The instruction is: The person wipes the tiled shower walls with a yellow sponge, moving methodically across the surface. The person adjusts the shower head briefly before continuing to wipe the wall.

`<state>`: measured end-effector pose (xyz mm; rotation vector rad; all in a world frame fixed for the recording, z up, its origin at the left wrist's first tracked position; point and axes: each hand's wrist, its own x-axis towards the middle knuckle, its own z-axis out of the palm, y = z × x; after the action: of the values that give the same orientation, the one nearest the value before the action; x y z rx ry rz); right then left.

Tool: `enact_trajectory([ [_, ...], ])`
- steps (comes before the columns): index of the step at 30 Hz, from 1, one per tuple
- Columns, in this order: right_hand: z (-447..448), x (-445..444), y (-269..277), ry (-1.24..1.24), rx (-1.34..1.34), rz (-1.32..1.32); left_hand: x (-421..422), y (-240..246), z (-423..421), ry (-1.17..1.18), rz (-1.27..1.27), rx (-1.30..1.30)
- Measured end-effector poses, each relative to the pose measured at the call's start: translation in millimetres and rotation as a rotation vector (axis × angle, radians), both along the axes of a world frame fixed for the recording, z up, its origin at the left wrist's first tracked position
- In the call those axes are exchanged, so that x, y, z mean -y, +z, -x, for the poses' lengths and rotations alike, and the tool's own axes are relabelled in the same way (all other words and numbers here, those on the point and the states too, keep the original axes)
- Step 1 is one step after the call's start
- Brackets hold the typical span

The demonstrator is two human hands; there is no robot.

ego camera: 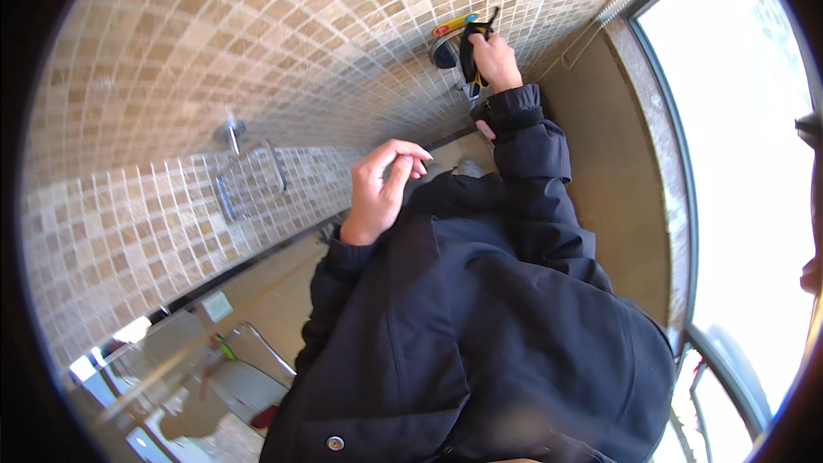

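Observation:
My right hand grips a black hand tool with yellow parts; its exact kind is hard to tell. The tool is held in front of a round chrome shower valve plate on the tiled wall, partly covering it. Whether they touch cannot be seen. Along the plate's upper edge runs a yellow strip with a red and a blue dot. Nothing shows in my left hand, which hovers in front of my jacket with loosely bent fingers, thumb close to the index finger.
Small beige and brown tiles cover the wall. A chrome fixture juts from it at left. A bright window with a dark frame borders the right side. At lower left, a metal-framed seat stands among loose items.

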<state>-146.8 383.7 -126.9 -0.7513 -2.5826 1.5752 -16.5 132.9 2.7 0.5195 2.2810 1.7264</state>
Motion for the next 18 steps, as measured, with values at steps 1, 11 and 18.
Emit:
enact_trajectory([
  [1, 0, -2, -5, -0.002, -0.053, -0.155, 1, 1, -1, 0.013, -0.015, 0.009],
  [11, 13, 3, -21, 0.045, 0.202, 1.133, 18, -7, -20, 0.092, 0.002, 0.052],
  [18, -3, 0, -41, 0.101, 0.048, 1.133, 9, -16, -23, 0.039, 0.016, 0.035],
])
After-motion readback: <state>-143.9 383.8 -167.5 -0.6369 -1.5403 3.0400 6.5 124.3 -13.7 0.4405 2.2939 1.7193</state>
